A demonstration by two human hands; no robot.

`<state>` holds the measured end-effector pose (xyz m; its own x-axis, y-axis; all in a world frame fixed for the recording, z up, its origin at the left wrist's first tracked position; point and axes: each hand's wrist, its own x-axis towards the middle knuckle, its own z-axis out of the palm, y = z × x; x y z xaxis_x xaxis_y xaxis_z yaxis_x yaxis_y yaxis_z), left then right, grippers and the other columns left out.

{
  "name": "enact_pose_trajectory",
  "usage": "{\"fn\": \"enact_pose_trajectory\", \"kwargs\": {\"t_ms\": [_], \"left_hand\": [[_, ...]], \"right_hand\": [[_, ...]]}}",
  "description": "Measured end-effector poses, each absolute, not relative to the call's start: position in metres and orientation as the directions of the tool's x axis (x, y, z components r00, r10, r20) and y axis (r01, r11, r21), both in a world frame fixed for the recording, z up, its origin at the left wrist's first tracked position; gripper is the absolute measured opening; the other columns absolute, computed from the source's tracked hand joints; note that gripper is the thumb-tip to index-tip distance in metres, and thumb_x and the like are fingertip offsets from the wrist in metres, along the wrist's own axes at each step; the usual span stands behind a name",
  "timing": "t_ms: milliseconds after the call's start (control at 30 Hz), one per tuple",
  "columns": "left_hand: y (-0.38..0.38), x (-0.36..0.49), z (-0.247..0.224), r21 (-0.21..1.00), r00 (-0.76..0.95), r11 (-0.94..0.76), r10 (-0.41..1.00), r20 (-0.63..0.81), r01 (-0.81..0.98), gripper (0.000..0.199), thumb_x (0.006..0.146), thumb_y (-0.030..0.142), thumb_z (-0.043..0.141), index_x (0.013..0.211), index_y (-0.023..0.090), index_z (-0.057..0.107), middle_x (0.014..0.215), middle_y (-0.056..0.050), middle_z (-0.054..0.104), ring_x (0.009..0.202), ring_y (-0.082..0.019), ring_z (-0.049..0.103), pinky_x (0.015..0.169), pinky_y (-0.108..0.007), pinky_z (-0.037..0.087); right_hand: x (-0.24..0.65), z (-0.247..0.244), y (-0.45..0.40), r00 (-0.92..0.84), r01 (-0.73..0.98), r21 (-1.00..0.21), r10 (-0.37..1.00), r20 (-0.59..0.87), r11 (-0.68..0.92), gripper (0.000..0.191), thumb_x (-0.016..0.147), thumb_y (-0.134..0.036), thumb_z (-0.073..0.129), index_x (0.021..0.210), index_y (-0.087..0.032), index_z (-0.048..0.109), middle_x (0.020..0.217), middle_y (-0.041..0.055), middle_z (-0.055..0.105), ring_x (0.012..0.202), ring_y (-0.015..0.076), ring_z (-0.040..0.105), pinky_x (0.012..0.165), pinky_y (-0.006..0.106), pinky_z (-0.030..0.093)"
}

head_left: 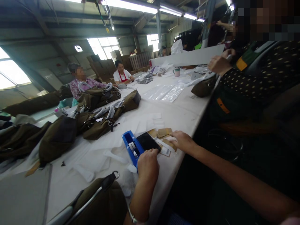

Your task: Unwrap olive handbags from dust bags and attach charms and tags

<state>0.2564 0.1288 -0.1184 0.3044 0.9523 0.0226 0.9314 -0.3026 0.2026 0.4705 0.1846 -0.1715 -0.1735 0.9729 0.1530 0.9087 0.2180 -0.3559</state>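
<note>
Here, the tags (164,132) lie loose beside the phone (148,141), so light fingertips are best. The right hand (184,142) is half open at them; the left (148,162) curls near the dispenser (138,144). Whether either grips something, I cannot tell.

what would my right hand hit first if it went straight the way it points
Your right hand would likely meet the brown card tags first; depth is unclear, so its fingertips may already touch them.
</note>
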Motion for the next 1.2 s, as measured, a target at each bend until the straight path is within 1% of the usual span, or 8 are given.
{"fn": "enact_pose_trajectory", "kwargs": {"t_ms": [133,333,433,800,900,967,1067,1200], "left_hand": [[0.129,0.259,-0.117,0.207,0.293,-0.290,0.956,0.019,0.934,0.042,0.088,0.003,0.052,0.115,0.027,0.074,0.112,-0.003,0.077,0.103,-0.025,0.070,0.087,-0.035,0.053],[0.125,0.261,-0.113,0.198,0.286,-0.289,0.957,0.045,0.937,0.044,0.088,0.002,0.051,0.116,0.026,0.075,0.111,-0.004,0.077,0.103,-0.025,0.070,0.089,-0.035,0.053],[0.124,0.259,-0.115,0.202,0.295,-0.302,0.953,0.062,0.932,0.044,0.087,0.003,0.052,0.116,0.027,0.075,0.110,-0.004,0.077,0.102,-0.026,0.070,0.089,-0.036,0.053],[0.122,0.259,-0.115,0.222,0.289,-0.297,0.955,0.067,0.929,0.040,0.092,0.006,0.053,0.117,0.028,0.075,0.110,-0.005,0.077,0.104,-0.024,0.069,0.092,-0.035,0.051],[0.121,0.261,-0.112,0.225,0.281,-0.288,0.958,0.064,0.931,0.038,0.093,0.007,0.053,0.117,0.027,0.075,0.110,-0.005,0.077,0.104,-0.025,0.069,0.092,-0.036,0.052],[0.121,0.261,-0.112,0.224,0.283,-0.290,0.957,0.062,0.931,0.038,0.093,0.007,0.053,0.117,0.026,0.075,0.110,-0.005,0.077,0.105,-0.025,0.069,0.093,-0.037,0.052],[0.121,0.260,-0.112,0.221,0.289,-0.295,0.955,0.061,0.930,0.038,0.093,0.007,0.052,0.117,0.026,0.075,0.111,-0.005,0.077,0.105,-0.025,0.069,0.094,-0.036,0.051],[0.123,0.258,-0.115,0.224,0.303,-0.310,0.951,0.066,0.924,0.036,0.094,0.009,0.053,0.115,0.027,0.075,0.111,-0.005,0.077,0.105,-0.024,0.069,0.094,-0.035,0.051]], "right_hand": [[0.480,-0.181,0.166,-0.078,0.921,-0.380,0.996,0.052,0.092,0.038,0.085,-0.028,0.078,0.117,-0.011,0.069,0.119,0.0184,0.067,0.117,0.0331,0.059,0.100,0.041,0.047],[0.482,-0.173,0.185,-0.121,0.877,-0.480,0.979,-0.165,0.027,0.022,0.090,-0.034,0.075,0.096,-0.014,0.069,0.089,0.0024,0.069,0.081,0.0183,0.066,0.078,0.036,0.055],[0.493,-0.166,0.195,-0.164,0.855,-0.518,0.967,-0.195,0.040,0.022,0.095,-0.035,0.069,0.097,-0.013,0.069,0.089,0.0012,0.069,0.079,0.0168,0.067,0.075,0.033,0.057],[0.558,-0.140,0.204,0.098,0.957,-0.270,0.994,-0.049,-0.107,0.022,0.097,-0.037,0.066,0.101,-0.016,0.070,0.107,0.0074,0.070,0.099,0.0216,0.066,0.092,0.044,0.054],[0.547,-0.147,0.202,0.006,0.962,-0.274,0.999,0.049,0.008,0.033,0.093,-0.031,0.070,0.122,-0.016,0.066,0.126,0.0111,0.066,0.117,0.0270,0.062,0.104,0.051,0.047],[0.532,-0.152,0.203,-0.097,0.944,-0.302,0.987,0.128,0.132,0.041,0.093,-0.025,0.071,0.132,-0.018,0.062,0.136,0.0107,0.063,0.128,0.0261,0.056,0.112,0.046,0.041],[0.507,-0.160,0.211,-0.194,0.901,-0.349,0.959,0.207,0.258,0.035,0.096,-0.020,0.065,0.130,-0.019,0.065,0.135,0.0085,0.065,0.130,0.0214,0.054,0.114,0.036,0.040],[0.482,-0.170,0.227,-0.200,0.870,-0.404,0.950,0.238,0.284,0.028,0.097,-0.022,0.065,0.125,-0.016,0.067,0.128,0.0103,0.068,0.123,0.0243,0.060,0.108,0.045,0.046]]}}
